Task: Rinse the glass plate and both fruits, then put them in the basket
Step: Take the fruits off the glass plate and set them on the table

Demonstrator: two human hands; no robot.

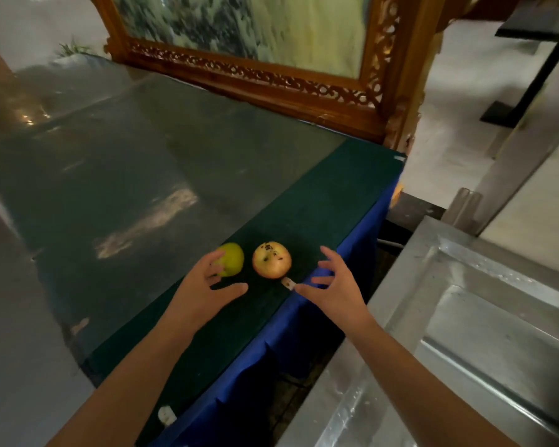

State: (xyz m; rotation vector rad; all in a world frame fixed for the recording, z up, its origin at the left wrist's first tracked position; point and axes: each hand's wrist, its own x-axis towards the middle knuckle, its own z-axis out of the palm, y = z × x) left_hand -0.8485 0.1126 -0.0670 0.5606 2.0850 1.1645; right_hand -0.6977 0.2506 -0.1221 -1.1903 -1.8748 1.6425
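A yellow-green fruit (232, 258) and a red-yellow apple (271, 259) with dark spots sit side by side on the green cloth near the table's right edge. My left hand (207, 285) is spread, its fingertips touching the near left side of the green fruit without closing around it. Just right of the apple, my right hand (331, 282) hovers open, fingers apart, not touching it. No glass plate or basket is in view.
The table (142, 175) has a glass top over green and blue cloth. A carved wooden framed panel (271, 75) stands at its far edge. A steel sink (484, 317) lies to the right across a narrow gap. Small white clips (288, 283) hold the cloth's edge.
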